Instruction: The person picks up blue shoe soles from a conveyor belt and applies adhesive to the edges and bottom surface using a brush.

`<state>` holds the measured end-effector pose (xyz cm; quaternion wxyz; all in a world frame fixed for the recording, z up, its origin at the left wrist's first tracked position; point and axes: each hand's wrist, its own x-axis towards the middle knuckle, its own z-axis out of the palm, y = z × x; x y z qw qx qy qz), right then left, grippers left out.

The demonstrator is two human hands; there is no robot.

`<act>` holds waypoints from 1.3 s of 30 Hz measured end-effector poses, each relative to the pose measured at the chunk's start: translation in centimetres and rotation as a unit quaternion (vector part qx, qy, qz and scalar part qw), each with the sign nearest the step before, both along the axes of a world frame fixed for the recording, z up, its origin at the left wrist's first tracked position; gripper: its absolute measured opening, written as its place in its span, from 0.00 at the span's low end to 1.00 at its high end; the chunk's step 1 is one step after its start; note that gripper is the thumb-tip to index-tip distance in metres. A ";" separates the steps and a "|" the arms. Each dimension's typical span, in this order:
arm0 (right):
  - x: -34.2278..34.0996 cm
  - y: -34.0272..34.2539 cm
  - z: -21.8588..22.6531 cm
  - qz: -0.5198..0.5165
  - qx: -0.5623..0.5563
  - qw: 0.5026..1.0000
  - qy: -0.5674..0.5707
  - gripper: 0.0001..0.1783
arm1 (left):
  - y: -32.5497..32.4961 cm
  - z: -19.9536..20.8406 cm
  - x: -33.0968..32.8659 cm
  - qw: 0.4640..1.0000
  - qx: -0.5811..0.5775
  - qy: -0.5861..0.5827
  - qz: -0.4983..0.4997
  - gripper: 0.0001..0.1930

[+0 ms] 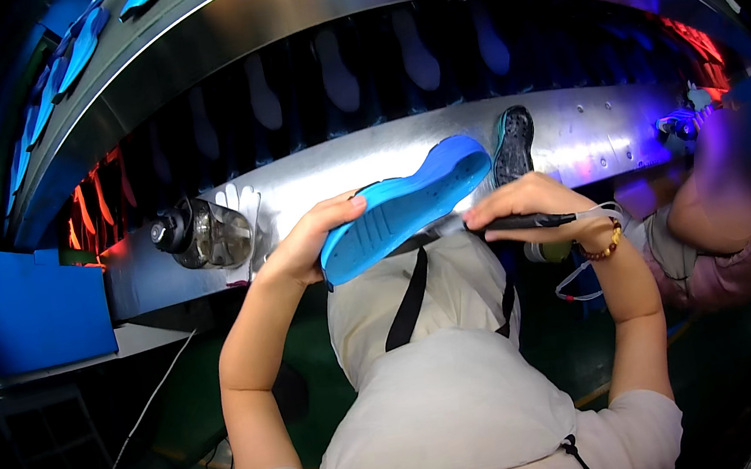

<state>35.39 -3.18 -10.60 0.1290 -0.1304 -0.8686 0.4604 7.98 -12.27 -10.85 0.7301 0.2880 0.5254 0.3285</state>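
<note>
My left hand [305,239] is closed round the heel end of a blue shoe sole [410,206]. The sole is held tilted over my lap, at the front edge of a metal bench, and its broad toe end points up and to the right. My right hand [532,197] is wrapped round a slim black pen-shaped tool [530,222] with a pale cord at its back end. The tool's tip is hard to make out beside the sole's lower edge. Behind my right hand, a dark speckled sole [513,142] with a teal edge lies on the bench.
A clear bottle with a black lid [209,233] stands on the metal bench [328,160] at left, with pale gloves [244,204] beside it. Beyond the bench hang several dark soles [337,71]. Blue soles [85,47] lie upper left. Another person's arm [721,189] is at right.
</note>
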 end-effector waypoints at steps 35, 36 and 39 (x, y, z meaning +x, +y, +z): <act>-0.3 -3.8 -7.2 -0.381 -0.460 0.726 0.341 0.10 | 22.5 12.9 -2.2 0.754 0.264 -0.438 0.411 0.41; 0.4 -4.1 -7.6 -0.400 -0.457 0.719 0.338 0.10 | 23.0 12.4 -0.6 0.816 0.301 -0.319 0.376 0.41; 1.5 -4.3 -8.6 -0.443 -0.462 0.703 0.310 0.11 | 25.0 11.7 3.2 0.903 0.386 0.047 0.184 0.46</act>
